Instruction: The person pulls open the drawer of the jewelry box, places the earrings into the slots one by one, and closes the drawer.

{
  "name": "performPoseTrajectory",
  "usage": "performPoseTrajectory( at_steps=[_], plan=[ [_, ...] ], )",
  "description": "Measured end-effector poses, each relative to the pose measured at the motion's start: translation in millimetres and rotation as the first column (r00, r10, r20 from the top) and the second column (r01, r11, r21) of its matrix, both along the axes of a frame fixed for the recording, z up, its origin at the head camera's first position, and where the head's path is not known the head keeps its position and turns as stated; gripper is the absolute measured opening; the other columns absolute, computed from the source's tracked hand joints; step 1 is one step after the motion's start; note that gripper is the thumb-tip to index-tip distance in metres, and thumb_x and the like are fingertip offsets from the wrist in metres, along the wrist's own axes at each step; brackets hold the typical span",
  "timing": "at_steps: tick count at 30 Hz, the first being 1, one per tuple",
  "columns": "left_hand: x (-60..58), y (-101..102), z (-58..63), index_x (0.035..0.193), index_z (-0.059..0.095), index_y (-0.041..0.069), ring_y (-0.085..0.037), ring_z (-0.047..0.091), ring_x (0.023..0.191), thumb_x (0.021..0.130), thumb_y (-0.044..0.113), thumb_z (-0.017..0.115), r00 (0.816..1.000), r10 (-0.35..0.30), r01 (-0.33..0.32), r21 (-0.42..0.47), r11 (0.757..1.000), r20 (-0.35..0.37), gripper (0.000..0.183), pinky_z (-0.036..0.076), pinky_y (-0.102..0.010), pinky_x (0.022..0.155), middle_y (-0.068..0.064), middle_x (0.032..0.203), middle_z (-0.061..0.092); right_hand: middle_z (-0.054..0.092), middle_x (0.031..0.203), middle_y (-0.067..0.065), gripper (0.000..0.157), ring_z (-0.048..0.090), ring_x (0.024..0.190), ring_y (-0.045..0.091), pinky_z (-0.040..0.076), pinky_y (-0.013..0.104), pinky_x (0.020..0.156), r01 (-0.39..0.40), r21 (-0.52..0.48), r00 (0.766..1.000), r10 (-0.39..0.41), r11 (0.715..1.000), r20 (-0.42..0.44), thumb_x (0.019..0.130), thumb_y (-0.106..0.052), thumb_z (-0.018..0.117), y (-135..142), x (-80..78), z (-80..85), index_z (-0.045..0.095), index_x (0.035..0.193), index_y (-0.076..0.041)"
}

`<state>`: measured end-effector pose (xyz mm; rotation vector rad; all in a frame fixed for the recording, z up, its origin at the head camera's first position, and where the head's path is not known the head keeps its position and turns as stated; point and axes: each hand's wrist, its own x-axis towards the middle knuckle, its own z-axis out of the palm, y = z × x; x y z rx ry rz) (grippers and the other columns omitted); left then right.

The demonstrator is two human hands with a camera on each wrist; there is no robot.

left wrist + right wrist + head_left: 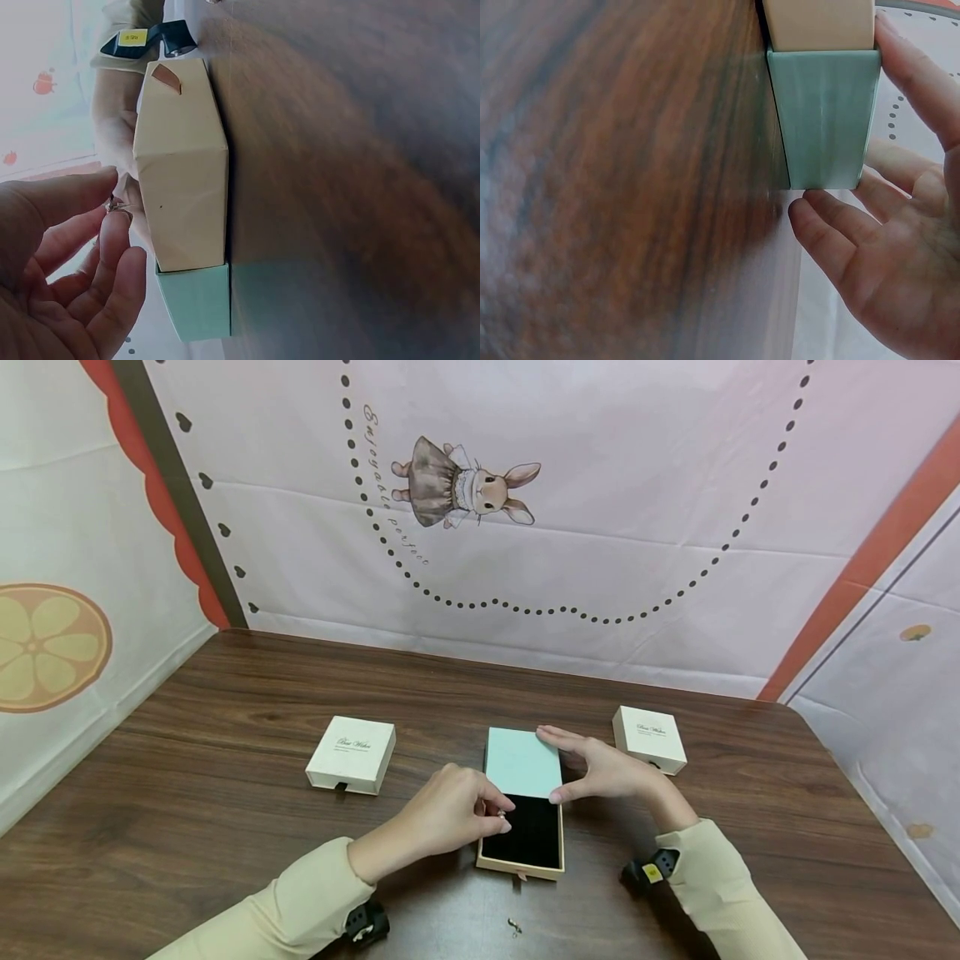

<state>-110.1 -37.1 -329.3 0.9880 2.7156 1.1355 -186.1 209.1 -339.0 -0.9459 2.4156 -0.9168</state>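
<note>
My left hand [457,814] pinches a small shiny piece of jewellery [112,205] between thumb and forefinger, over the left side of the jewellery box's drawer [525,868]. I cannot tell whether this piece is a ring or an earring. The drawer is cream with a black lining, pulled partly out of a mint green sleeve [521,760]. Across the right side of the sleeve spans my right hand [600,768], its thumb at the sleeve's front edge and its fingers round the far end. A small gold piece of jewellery [513,927] lies on the table in front of the drawer.
On the dark wooden table [225,827] stand two white boxes with printed lids: one white box [351,753] to the left, another white box [649,739] behind my right hand. A printed cloth [637,485] hangs along the table's back edge.
</note>
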Motion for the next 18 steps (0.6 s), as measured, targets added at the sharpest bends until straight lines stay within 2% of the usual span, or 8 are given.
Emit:
performPoseTrajectory(
  at_steps=[5,10,18],
  plan=[
    [-1.6,1.0,-0.8,0.087,0.072,0.005,0.006,0.043,0.047,0.073,0.012,0.073,1.000,0.026,-0.026,-0.011,1.000,-0.010,0.016,0.039,-0.014,0.046,0.007,0.062,0.063,0.016,0.150,0.015,0.086,0.033,0.130,0.035,0.037,0.046,0.099,0.000,-0.005,1.000,0.000,1.000,0.004,0.077,-0.031,0.071,-0.1,0.6,0.2,0.022,0.143,-0.004],
    [-2.7,1.5,-2.4,0.080,0.072,0.008,0.006,0.047,0.052,0.070,0.014,0.075,0.998,0.050,-0.051,-0.027,0.998,-0.036,0.011,0.041,-0.013,0.052,0.009,0.061,0.062,0.017,0.150,0.015,0.086,0.030,0.132,0.035,0.036,0.047,0.100,-0.001,-0.010,1.000,0.001,1.000,0.002,0.077,-0.030,0.071,0.1,0.9,0.4,0.022,0.143,-0.004],
    [-7.4,2.1,-6.2,0.077,0.073,0.010,0.006,0.050,0.053,0.070,0.016,0.075,0.998,0.059,-0.059,-0.025,0.998,0.008,0.009,0.042,-0.015,0.054,0.009,0.061,0.064,0.017,0.150,0.015,0.086,0.029,0.132,0.034,0.037,0.046,0.099,-0.006,-0.006,1.000,0.006,1.000,-0.006,0.077,-0.030,0.071,0.0,0.8,1.0,0.022,0.143,-0.003]
  ],
)
